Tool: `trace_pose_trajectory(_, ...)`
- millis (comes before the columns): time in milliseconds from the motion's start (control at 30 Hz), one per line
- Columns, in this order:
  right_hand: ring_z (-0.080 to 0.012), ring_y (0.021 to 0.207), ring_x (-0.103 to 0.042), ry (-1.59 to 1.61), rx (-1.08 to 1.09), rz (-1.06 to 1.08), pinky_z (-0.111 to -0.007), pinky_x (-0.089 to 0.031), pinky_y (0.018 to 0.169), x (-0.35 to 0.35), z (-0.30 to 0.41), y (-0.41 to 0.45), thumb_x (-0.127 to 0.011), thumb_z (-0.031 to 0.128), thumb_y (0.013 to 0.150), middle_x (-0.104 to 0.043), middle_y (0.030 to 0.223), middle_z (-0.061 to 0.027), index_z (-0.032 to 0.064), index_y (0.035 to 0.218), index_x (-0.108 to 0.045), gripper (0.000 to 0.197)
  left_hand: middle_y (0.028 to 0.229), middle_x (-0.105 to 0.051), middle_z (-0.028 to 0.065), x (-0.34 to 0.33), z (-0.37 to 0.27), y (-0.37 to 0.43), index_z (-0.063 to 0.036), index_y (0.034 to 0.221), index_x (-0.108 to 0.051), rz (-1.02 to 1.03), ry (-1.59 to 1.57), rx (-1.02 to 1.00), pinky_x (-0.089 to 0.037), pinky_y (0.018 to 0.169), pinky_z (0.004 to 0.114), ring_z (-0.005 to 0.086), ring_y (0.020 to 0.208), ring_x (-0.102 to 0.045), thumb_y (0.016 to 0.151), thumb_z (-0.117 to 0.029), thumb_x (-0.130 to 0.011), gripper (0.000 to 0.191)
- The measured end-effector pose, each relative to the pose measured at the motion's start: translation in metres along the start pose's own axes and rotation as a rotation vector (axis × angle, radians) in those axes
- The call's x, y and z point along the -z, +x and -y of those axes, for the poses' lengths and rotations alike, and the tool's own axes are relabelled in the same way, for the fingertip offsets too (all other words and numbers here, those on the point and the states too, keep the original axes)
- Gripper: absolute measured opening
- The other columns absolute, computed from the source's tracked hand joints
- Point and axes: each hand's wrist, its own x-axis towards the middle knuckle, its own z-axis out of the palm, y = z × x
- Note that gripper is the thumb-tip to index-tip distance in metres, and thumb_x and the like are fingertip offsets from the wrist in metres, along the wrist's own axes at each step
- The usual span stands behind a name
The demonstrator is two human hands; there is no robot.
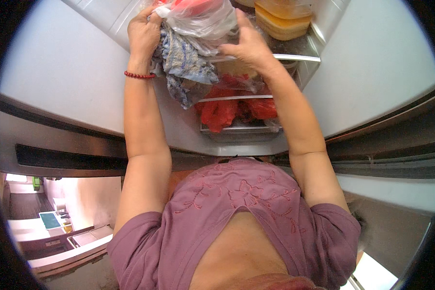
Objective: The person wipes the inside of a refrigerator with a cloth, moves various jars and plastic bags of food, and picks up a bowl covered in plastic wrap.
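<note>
My left hand (144,34), above a red bead bracelet, grips the bunched top of a clear plastic bag (206,21) with something pink-red inside. From the same hand hangs a blue and white checked cloth (188,59). My right hand (248,43) is at the bag's right side, thumb and fingers apart, slightly blurred; whether its fingertips touch the bag is unclear. Beyond it, a yellowish container with a plastic covering (282,21) sits on the upper shelf of the refrigerator.
Below are glass shelves with pale front edges (297,57). Red plastic bags (219,112) fill the lower shelves. Open refrigerator doors (69,65) flank both arms, the second door (377,69) at right. A counter with a green board (50,220) lies far off at lower left.
</note>
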Motion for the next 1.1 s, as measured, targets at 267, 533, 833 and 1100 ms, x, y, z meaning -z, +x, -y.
trace_pose_trajectory(267,-0.0480,0.121,-0.038,-0.160,0.122,-0.262,-0.046,-0.032,0.105,-0.057,0.065,-0.013,-0.079,0.014,0.063,-0.037,0.125,-0.0338,-0.0149,0.135,-0.017,0.099,0.085,-0.067,0.0060,0.023,0.002,-0.027,0.0049,0.100,-0.067,-0.310,-0.172,0.027,-0.047,0.066,0.022,0.0086,0.076,-0.058,0.091,-0.013,-0.063,0.020)
trace_pose_trajectory(533,-0.0451,0.110,-0.045,-0.100,-0.033,-0.162,-0.047,-0.038,0.097,-0.061,0.065,0.013,-0.077,0.014,0.062,-0.046,0.114,-0.0311,-0.0139,0.128,-0.026,0.089,0.078,-0.069,0.0110,0.016,-0.012,-0.020,0.0026,0.096,-0.069,-0.408,0.180,0.098,-0.048,0.067,0.030,0.0137,0.072,-0.061,0.089,-0.016,-0.061,0.022)
trace_pose_trajectory(833,-0.0469,0.120,-0.041,-0.149,-0.040,-0.202,-0.046,-0.036,0.101,-0.066,0.061,0.003,-0.077,0.020,0.067,-0.041,0.128,-0.0319,-0.0146,0.133,-0.022,0.093,0.085,-0.070,0.0174,0.018,-0.022,-0.033,0.0023,0.110,-0.065,-0.357,0.312,-0.081,-0.050,0.072,0.032,0.0217,0.076,-0.066,0.087,-0.023,-0.063,0.034)
trace_pose_trajectory(1100,-0.0493,0.129,-0.031,-0.197,-0.153,-0.080,-0.052,-0.028,0.108,-0.054,0.047,0.001,-0.082,0.028,0.068,-0.017,0.145,-0.0358,-0.0040,0.146,-0.005,0.114,0.096,-0.067,0.0107,0.020,-0.067,-0.095,0.0042,0.123,-0.056,-0.340,-0.060,-0.062,-0.049,0.074,0.024,0.0116,0.084,-0.061,0.088,-0.002,-0.061,0.036)
